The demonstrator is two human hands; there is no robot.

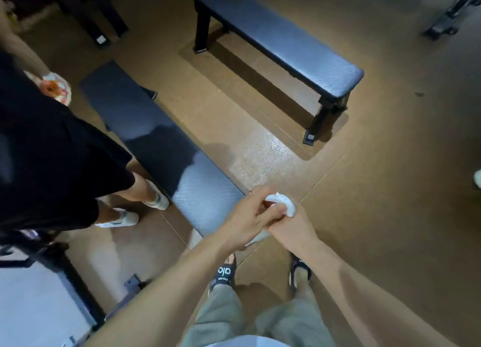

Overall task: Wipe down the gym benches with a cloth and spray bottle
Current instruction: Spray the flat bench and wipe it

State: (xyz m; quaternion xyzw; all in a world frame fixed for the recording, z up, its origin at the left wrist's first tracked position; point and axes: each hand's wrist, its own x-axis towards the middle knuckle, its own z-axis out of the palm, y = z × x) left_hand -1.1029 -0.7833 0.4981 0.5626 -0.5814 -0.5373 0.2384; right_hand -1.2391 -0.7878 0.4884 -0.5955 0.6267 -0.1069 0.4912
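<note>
Our two hands, left hand (pixel 247 216) and right hand (pixel 291 227), cover most of the white cloth (pixel 282 203); we see only a crumpled edge. The near bench (pixel 161 149) loses its near end behind our left forearm. At left, the bystander (pixel 52 151) is cut off by the frame.

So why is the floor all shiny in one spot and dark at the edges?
Head view: a light glares off the floor between the near bench and the far bench; the corners fade into shadow; the wide lens bends straight edges; both hands, left and right, holding something white, look slightly soft.
</note>
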